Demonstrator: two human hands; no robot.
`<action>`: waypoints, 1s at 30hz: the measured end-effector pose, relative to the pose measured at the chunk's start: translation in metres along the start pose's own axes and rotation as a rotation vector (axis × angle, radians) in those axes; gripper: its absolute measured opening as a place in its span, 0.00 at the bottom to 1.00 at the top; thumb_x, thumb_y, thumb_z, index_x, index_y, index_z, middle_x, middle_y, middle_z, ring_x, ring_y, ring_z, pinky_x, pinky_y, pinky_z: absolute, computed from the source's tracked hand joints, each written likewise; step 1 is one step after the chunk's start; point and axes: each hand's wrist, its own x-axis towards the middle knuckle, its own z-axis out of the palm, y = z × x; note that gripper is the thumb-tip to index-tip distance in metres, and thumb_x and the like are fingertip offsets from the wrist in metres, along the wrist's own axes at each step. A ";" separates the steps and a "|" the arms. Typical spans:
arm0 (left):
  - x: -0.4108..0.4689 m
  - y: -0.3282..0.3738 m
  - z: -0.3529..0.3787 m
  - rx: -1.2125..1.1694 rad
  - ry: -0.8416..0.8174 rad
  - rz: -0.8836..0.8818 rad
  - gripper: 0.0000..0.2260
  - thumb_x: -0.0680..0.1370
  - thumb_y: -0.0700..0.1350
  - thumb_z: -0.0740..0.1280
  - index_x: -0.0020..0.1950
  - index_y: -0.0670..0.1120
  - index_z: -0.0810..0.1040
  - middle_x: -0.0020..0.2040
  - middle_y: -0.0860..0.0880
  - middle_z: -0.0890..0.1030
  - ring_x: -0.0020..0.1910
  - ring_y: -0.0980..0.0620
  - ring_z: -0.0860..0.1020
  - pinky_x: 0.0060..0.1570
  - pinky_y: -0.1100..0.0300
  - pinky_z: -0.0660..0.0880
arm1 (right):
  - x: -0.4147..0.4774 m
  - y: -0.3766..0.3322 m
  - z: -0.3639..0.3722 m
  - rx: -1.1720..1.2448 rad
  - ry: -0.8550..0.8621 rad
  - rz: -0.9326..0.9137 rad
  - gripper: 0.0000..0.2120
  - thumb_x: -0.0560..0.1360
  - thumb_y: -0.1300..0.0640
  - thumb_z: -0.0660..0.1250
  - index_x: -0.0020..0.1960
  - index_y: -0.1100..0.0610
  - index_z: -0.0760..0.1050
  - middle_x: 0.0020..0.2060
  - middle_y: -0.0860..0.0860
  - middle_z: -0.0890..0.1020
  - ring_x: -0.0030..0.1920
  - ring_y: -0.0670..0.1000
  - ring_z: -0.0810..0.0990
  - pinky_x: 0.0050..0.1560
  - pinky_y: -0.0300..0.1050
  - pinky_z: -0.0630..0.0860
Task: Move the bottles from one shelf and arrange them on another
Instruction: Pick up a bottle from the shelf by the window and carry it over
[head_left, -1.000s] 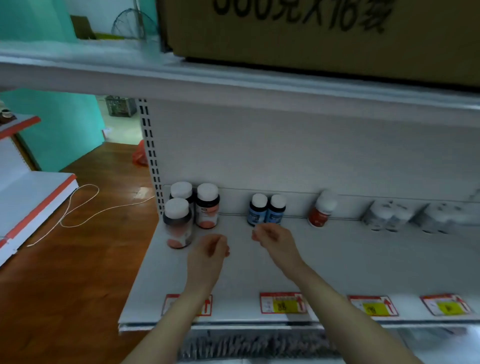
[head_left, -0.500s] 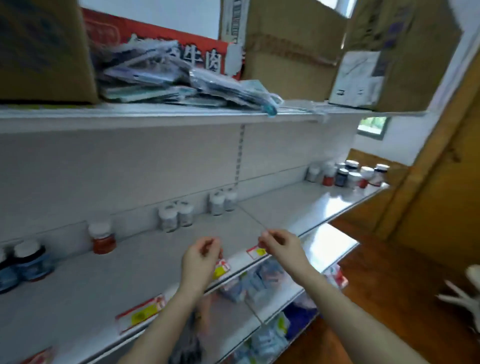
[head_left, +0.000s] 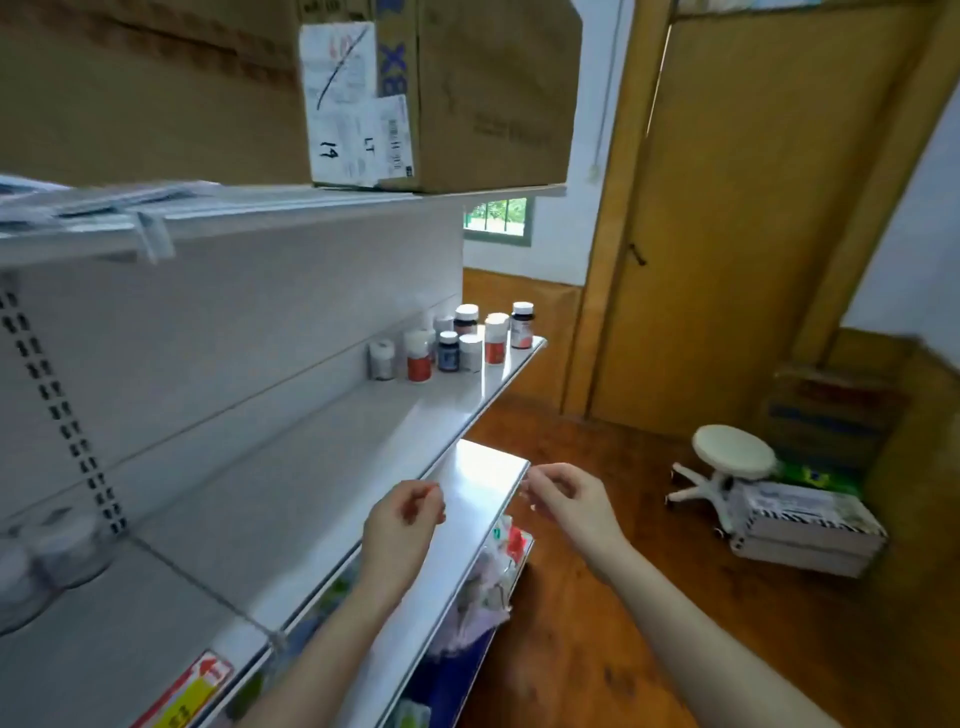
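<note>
Several small bottles (head_left: 452, 345) with white caps and red, blue or white labels stand clustered at the far right end of the white shelf (head_left: 322, 467). My left hand (head_left: 402, 525) hovers over the shelf's front edge, fingers loosely curled, holding nothing. My right hand (head_left: 566, 501) floats just beyond the shelf edge, fingers also loosely curled and empty. Both hands are well short of the bottle cluster. A few blurred white bottles (head_left: 47, 556) sit at the near left of the shelf.
Cardboard boxes (head_left: 441, 93) sit on the top shelf overhead. A lower shelf (head_left: 483, 478) juts out beneath, with packaged goods under it. On the wooden floor to the right stand a white stool (head_left: 732, 460), a flat box (head_left: 805, 525) and a wooden door (head_left: 753, 208).
The view has swung right along the shelf, from the left-end bottles to the cluster at the far right end. Both hands stay empty and loosely curled in front.
</note>
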 end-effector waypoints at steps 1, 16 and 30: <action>0.020 -0.002 0.013 0.006 0.002 -0.014 0.08 0.75 0.42 0.65 0.36 0.53 0.75 0.34 0.49 0.80 0.36 0.48 0.78 0.45 0.50 0.74 | 0.020 0.003 -0.007 -0.020 -0.005 0.005 0.08 0.75 0.61 0.65 0.48 0.65 0.78 0.35 0.53 0.81 0.31 0.37 0.79 0.34 0.30 0.74; 0.237 -0.019 0.218 0.092 -0.025 -0.069 0.07 0.75 0.40 0.64 0.41 0.52 0.76 0.39 0.49 0.80 0.46 0.46 0.80 0.47 0.58 0.74 | 0.268 0.086 -0.138 -0.089 0.008 0.086 0.03 0.75 0.58 0.64 0.45 0.55 0.77 0.40 0.54 0.83 0.45 0.54 0.83 0.49 0.48 0.79; 0.373 -0.068 0.221 0.203 0.380 -0.318 0.14 0.75 0.40 0.65 0.60 0.38 0.74 0.58 0.42 0.79 0.57 0.46 0.76 0.58 0.58 0.70 | 0.476 0.115 -0.042 -0.200 -0.426 0.025 0.13 0.76 0.55 0.63 0.59 0.58 0.75 0.54 0.53 0.81 0.53 0.51 0.79 0.59 0.50 0.77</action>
